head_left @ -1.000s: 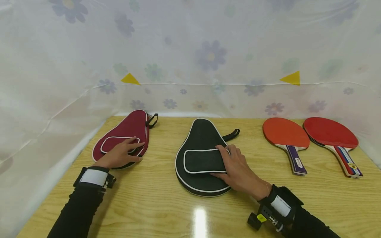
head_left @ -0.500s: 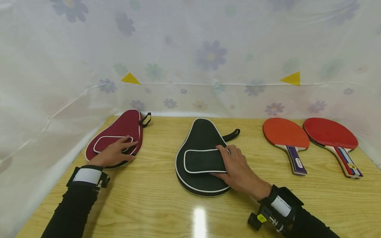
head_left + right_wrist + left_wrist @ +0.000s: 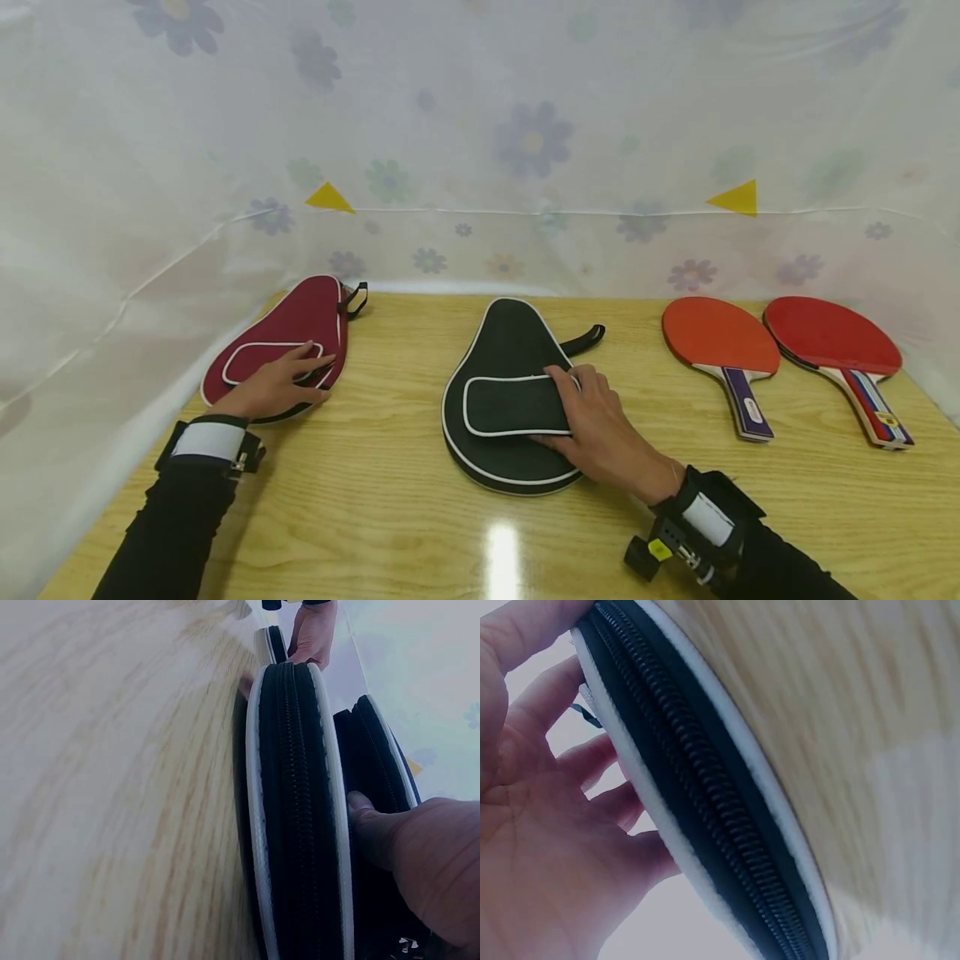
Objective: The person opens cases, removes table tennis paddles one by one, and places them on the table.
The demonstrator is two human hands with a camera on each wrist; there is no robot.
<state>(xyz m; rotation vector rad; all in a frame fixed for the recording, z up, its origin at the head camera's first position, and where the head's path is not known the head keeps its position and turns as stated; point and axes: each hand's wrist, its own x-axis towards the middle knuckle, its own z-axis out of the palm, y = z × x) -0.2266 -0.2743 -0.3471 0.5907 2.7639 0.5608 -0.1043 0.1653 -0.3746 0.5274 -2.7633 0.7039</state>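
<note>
My left hand (image 3: pixel 267 385) rests on a maroon table tennis paddle case (image 3: pixel 302 310), fingers spread over its front pocket and thumb near the lower edge. In the left wrist view the case's dark zipper (image 3: pixel 712 795) runs between white piping, beside the fingers. At mid-table lies a black paddle case (image 3: pixel 512 342) of the same shape. My right hand (image 3: pixel 606 429) grips the right end of its raised pocket (image 3: pixel 517 407), with the thumb below and fingers over the end. The right wrist view shows the thumb (image 3: pixel 375 829) wedged between pocket and case body. Both cases lie flat.
Two paddles lie at the right: an orange-red one (image 3: pixel 720 333) with a purple handle and a red one (image 3: pixel 832 333) with a striped handle. A flowered sheet (image 3: pixel 465 150) hangs behind the wooden table (image 3: pixel 390 500), bearing two yellow triangles. Black wrist straps carry cameras.
The maroon case has slid left across the table together with my left hand. My right hand and the black case have stayed put.
</note>
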